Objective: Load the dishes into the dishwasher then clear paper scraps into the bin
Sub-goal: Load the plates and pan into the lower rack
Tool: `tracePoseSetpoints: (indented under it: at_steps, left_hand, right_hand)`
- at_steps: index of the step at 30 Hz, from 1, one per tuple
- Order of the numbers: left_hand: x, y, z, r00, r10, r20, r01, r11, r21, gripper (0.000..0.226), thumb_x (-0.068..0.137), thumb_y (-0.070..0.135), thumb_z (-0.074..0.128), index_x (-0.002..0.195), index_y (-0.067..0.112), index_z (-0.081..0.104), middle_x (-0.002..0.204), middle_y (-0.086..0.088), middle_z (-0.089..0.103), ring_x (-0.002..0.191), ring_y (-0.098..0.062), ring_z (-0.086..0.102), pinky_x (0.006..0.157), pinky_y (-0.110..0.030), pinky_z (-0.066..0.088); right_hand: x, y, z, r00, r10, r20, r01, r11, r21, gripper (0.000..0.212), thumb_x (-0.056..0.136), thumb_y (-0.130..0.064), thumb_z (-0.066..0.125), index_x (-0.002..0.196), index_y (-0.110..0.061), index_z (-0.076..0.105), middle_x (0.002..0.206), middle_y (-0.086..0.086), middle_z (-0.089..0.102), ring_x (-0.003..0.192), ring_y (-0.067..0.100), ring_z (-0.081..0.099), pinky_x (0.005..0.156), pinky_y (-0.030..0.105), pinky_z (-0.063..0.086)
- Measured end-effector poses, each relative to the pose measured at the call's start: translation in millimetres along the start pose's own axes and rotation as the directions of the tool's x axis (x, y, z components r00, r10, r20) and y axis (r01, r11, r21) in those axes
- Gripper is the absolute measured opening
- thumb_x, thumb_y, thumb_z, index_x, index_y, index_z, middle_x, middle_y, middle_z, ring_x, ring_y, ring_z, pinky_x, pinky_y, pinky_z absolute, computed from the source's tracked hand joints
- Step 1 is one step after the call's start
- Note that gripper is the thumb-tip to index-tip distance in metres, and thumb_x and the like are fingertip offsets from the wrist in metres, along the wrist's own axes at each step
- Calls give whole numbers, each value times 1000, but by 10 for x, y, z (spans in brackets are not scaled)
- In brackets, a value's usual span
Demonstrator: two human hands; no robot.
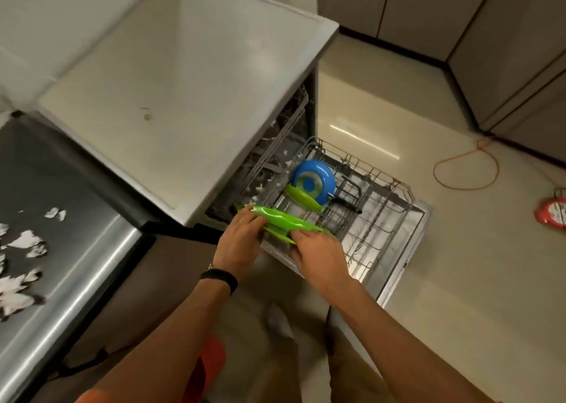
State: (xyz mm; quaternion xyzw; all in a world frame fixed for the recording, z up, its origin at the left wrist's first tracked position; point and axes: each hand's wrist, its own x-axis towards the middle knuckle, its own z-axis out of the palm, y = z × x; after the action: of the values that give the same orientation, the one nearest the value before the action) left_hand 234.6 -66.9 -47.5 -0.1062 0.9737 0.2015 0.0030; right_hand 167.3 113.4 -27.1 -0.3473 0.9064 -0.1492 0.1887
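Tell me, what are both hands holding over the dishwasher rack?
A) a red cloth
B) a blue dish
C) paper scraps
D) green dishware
D: the left hand and right hand both grip green dishware above the rack; the blue dish sits in it.

Glossy bright green on the front plate [284, 220]; same green on a 2nd plate [301, 197] in the grey wire rack [382, 212]. Blue dish [321, 173] with a paler ring, perhaps greenish, round a blue centre. White paper scraps [24, 241] on the dark grey table [61, 188]. Black wristband [219, 280]. Orange cable [459, 189] on the beige floor [459, 280].
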Motion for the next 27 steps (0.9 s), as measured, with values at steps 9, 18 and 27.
tracePoseSetpoints:
  at_steps: [9, 18, 27]
  left_hand:
    - [855, -972, 1949, 978, 66, 198, -54, 996, -65, 31, 86, -6, 57, 110, 9, 69, 123, -12, 65, 134, -36, 49, 109, -53, 43]
    - [1438, -1896, 3020, 978, 69, 198, -74, 997, 17, 29, 89, -8, 56, 115, 3, 64, 130, -18, 61, 144, -40, 37, 117, -52, 36]
    - [1634, -2143, 3299, 979, 93, 184, -94, 996, -5, 27, 90, -10, 49, 109, 6, 60, 127, -16, 60, 146, -39, 35, 116, -50, 36]
  right_hand:
    - [900, 976, 1476, 984, 153, 89, -151, 988, -22, 28, 98, -26, 61, 125, -22, 64, 114, 5, 74, 101, 33, 70, 91, 41, 51]
    - [1841, 1306, 2754, 985, 168, 47, -167, 986, -11, 23, 101, -13, 54, 123, -18, 56, 108, 6, 72, 97, 33, 67, 75, 39, 45]
    - [2127, 1349, 3078, 975, 216, 47, -216, 976, 1, 23, 101, -9, 56, 122, -16, 51, 98, 5, 67, 86, 28, 59, 72, 38, 38]
